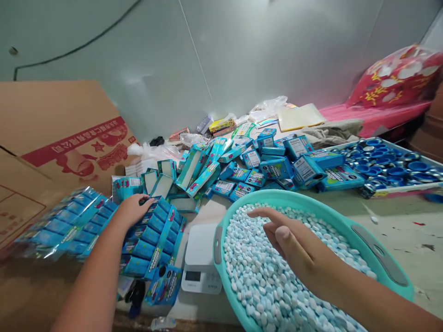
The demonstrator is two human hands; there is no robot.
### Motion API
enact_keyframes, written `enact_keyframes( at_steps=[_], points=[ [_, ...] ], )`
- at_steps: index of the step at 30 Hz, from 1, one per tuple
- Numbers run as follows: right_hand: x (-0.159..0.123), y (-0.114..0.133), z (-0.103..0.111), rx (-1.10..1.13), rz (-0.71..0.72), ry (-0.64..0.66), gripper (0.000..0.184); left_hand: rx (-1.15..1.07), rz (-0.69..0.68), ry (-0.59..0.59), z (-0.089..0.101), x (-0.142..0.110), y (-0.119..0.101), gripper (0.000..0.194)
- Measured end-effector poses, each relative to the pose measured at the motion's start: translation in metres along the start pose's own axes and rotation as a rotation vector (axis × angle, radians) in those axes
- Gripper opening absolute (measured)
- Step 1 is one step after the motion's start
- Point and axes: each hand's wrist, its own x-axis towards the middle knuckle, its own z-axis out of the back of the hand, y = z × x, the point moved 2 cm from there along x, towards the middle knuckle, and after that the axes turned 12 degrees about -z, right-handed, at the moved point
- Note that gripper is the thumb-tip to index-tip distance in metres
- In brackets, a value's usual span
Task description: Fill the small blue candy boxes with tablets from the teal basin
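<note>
My left hand (134,208) is closed over the back corner of a stack of small blue candy boxes (148,235), its fingertips curled at the top row; exactly which box they grip is partly hidden. Over a turquoise tub (297,198) hovers my right hand (294,244), its index finger stretched out, the other fingers loosely bent and nothing held. Pale blue and white candies (252,276) fill that tub. Between the stack and the tub sits a white digital scale (201,253). One blue box (164,283) leans against the front of the stack.
A heap of blue boxes (277,168), some open, spreads behind the tub. At right is a tray of blue round pieces (387,161). Plastic-wrapped blue boxes (69,226) lie left, beside a large cardboard carton (65,124). A red patterned bag (398,78) stands far right.
</note>
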Motion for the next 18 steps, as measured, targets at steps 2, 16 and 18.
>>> enact_keyframes(
  at_steps=[2, 16, 18],
  points=[
    [-0.001, 0.001, 0.0, -0.018, -0.019, 0.012, 0.073, 0.008, -0.005, 0.022, -0.004, -0.005, 0.001, 0.057],
    [0.0, 0.019, 0.005, -0.148, 0.088, -0.019, 0.06, -0.011, -0.024, 0.019, -0.001, -0.012, -0.01, 0.062],
    [-0.005, 0.023, 0.025, -0.113, 0.145, -0.155, 0.06, -0.005, -0.034, -0.041, 0.007, -0.032, -0.018, 0.061]
  ],
)
